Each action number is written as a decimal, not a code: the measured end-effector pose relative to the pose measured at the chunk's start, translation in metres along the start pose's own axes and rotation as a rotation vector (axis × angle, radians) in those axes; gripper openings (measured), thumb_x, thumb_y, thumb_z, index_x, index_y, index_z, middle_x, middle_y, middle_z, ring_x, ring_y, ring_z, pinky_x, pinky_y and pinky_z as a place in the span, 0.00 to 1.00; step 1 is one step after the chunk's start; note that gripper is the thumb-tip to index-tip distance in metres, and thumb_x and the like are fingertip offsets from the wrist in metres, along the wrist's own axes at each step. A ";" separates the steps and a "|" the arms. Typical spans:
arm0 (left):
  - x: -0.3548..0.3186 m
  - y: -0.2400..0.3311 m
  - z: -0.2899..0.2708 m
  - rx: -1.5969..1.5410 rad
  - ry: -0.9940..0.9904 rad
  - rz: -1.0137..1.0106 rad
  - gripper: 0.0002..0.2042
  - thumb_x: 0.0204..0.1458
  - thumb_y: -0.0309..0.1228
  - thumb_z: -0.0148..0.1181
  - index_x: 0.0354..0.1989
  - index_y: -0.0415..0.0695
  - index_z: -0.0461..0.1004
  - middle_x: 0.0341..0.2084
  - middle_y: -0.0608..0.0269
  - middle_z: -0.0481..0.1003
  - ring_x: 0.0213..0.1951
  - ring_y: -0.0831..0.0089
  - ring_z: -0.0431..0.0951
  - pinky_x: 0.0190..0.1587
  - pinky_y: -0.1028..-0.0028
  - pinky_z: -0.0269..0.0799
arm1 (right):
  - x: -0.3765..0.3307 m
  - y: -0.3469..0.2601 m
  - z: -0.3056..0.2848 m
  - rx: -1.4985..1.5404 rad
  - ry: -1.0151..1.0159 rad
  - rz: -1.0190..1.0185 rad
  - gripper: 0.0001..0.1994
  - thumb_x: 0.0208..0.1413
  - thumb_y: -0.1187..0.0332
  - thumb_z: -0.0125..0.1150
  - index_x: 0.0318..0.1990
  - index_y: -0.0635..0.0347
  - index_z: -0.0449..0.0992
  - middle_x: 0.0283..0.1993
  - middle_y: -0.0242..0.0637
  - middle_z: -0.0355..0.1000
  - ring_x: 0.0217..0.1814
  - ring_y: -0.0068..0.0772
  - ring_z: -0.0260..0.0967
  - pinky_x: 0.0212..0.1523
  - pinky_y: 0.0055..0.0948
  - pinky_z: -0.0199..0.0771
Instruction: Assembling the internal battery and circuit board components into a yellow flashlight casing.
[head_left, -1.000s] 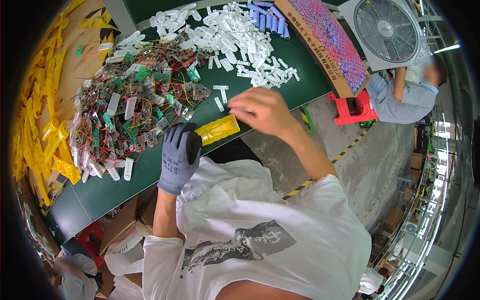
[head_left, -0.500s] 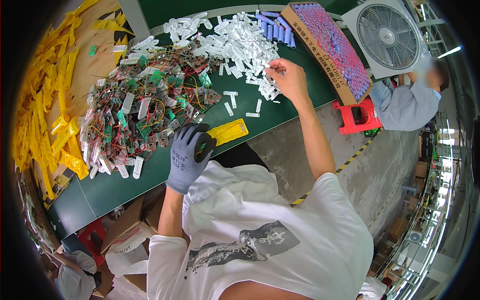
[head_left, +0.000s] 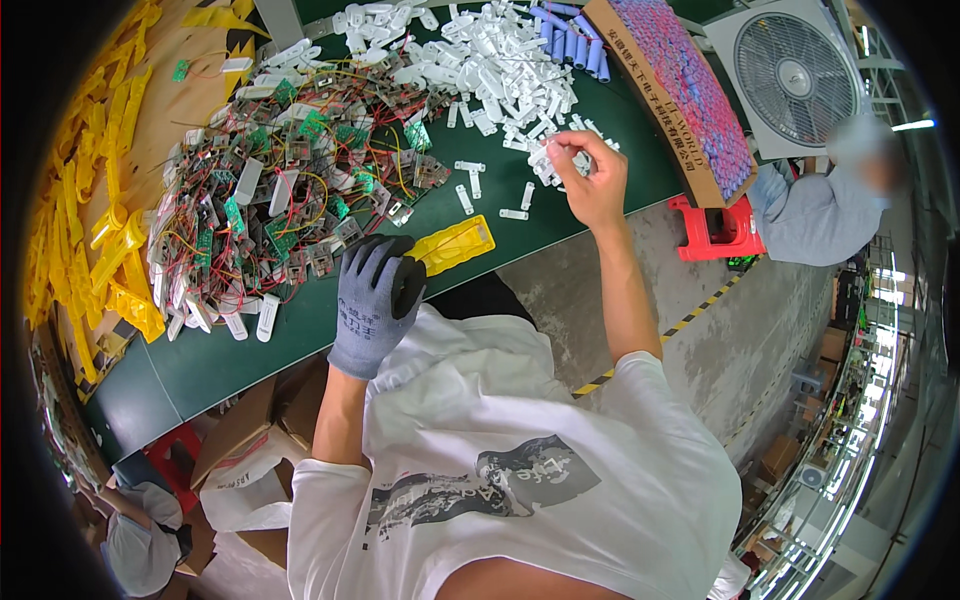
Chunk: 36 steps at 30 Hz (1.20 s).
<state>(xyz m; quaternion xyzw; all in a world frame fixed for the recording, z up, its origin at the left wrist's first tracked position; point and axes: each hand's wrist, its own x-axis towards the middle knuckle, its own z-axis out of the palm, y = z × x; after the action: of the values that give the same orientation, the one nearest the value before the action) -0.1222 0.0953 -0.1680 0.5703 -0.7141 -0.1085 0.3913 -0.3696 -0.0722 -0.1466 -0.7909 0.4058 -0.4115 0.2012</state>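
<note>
My left hand [head_left: 375, 300], in a grey and black glove, grips one end of a flat yellow plastic casing [head_left: 457, 243] at the near edge of the green table [head_left: 210, 365]. My bare right hand [head_left: 588, 175] reaches out to the edge of a heap of small white plastic pieces [head_left: 480, 60], and its fingers pinch one white piece [head_left: 545, 152]. A few loose white pieces [head_left: 470, 185] lie on the table between my two hands.
A tangle of small green circuit boards with coloured wires [head_left: 280, 190] lies left of my hands. Yellow casings [head_left: 95, 220] are stacked at far left. A cardboard box of purple cells [head_left: 680, 90] stands beyond my right hand. Behind it are a fan [head_left: 795, 70], a seated person [head_left: 830, 205] and a red stool [head_left: 715, 230].
My right hand went from the yellow casing out to the white pile and picked up a piece there. My left hand kept hold of the casing.
</note>
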 end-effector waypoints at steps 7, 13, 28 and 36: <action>0.002 -0.003 -0.001 0.013 0.005 0.032 0.12 0.39 0.21 0.63 0.33 0.43 0.69 0.41 0.56 0.74 0.44 0.54 0.72 0.48 0.60 0.67 | -0.027 -0.037 0.015 0.578 -0.408 0.338 0.04 0.51 0.80 0.62 0.35 0.69 0.76 0.35 0.39 0.76 0.35 0.23 0.74 0.39 0.20 0.72; 0.002 -0.002 -0.003 0.015 -0.020 0.009 0.12 0.40 0.21 0.63 0.33 0.43 0.69 0.41 0.57 0.74 0.44 0.55 0.72 0.48 0.60 0.66 | -0.023 -0.041 0.019 0.340 -0.632 0.373 0.03 0.52 0.77 0.62 0.34 0.65 0.78 0.35 0.34 0.75 0.33 0.19 0.71 0.36 0.19 0.72; 0.000 -0.004 -0.001 0.019 -0.038 0.011 0.13 0.40 0.22 0.63 0.35 0.43 0.69 0.43 0.58 0.74 0.45 0.56 0.72 0.49 0.60 0.66 | -0.016 -0.043 0.022 0.242 -0.705 0.357 0.07 0.51 0.76 0.63 0.38 0.65 0.75 0.37 0.33 0.71 0.32 0.19 0.70 0.30 0.20 0.70; 0.000 0.002 -0.006 0.122 -0.060 0.008 0.16 0.41 0.26 0.63 0.40 0.43 0.70 0.43 0.58 0.73 0.45 0.56 0.71 0.49 0.60 0.65 | -0.026 -0.069 0.023 0.195 -0.591 0.556 0.16 0.47 0.73 0.65 0.46 0.57 0.73 0.34 0.36 0.73 0.22 0.24 0.70 0.24 0.24 0.67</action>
<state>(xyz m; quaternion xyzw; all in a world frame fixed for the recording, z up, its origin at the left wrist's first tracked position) -0.1196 0.0982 -0.1624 0.5867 -0.7332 -0.0802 0.3344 -0.3268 -0.0109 -0.1274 -0.7126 0.4878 -0.1333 0.4862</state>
